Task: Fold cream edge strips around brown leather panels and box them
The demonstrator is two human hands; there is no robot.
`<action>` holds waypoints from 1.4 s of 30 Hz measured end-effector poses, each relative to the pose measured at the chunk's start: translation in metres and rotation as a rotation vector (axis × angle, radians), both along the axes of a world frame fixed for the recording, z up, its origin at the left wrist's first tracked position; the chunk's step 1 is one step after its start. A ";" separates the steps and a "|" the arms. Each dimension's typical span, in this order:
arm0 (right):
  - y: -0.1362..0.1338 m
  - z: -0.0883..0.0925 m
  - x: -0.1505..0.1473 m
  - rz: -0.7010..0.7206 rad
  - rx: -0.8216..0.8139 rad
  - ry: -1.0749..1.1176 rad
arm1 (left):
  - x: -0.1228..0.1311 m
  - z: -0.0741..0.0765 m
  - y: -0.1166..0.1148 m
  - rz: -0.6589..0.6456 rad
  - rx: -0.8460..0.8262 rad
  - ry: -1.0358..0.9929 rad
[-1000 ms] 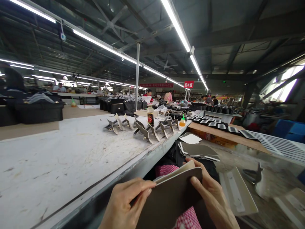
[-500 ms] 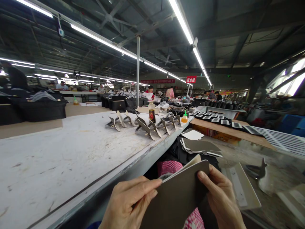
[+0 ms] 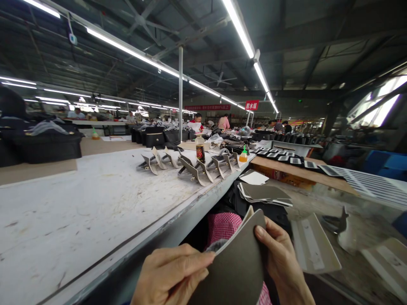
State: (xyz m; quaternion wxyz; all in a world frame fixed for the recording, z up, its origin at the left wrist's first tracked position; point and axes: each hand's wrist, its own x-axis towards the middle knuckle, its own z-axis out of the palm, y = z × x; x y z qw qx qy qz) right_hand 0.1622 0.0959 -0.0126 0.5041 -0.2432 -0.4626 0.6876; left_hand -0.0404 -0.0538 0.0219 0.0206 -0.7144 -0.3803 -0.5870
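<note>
left hand (image 3: 173, 275) and right hand (image 3: 280, 258) each with a grip on a folded grey panel (image 3: 238, 267), possibly leather, beside white worktable (image 3: 79, 216)

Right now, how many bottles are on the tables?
3. A dark bottle on the table, an orange bottle right of it at the edge, and a far bottle on the rear table at left. More may be hidden.

Folded grey-brown leather panel (image 3: 238, 267), tilted upright
</note>
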 end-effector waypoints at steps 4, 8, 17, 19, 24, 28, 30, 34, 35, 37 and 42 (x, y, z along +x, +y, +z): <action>0.000 -0.002 -0.003 0.013 -0.028 0.011 | 0.001 -0.003 0.005 0.010 0.029 -0.036; -0.001 -0.001 -0.004 -0.004 -0.046 0.014 | 0.002 -0.006 0.011 0.024 0.049 -0.038; -0.014 0.008 0.005 -0.132 -0.064 -0.010 | 0.006 -0.018 0.020 0.084 0.025 -0.100; -0.017 0.010 0.007 -0.164 -0.058 -0.031 | 0.006 -0.021 0.022 0.095 -0.020 -0.108; -0.025 0.011 0.013 -0.243 0.007 -0.108 | 0.003 -0.028 0.024 0.106 -0.072 -0.108; -0.033 0.014 0.018 -0.300 0.117 -0.172 | 0.002 -0.032 0.028 0.098 -0.072 -0.106; -0.037 0.016 0.019 -0.362 0.192 -0.229 | 0.002 -0.033 0.030 0.115 -0.086 -0.078; -0.043 0.018 0.017 -0.431 0.275 -0.339 | 0.002 -0.031 0.036 0.196 -0.099 -0.048; -0.045 0.019 0.016 -0.448 0.286 -0.349 | 0.001 -0.030 0.037 0.218 -0.094 -0.048; -0.047 0.022 0.012 -0.486 0.312 -0.358 | 0.000 -0.030 0.037 0.248 -0.101 -0.049; -0.052 0.027 0.006 -0.533 0.391 -0.352 | 0.002 -0.029 0.033 0.266 -0.279 -0.123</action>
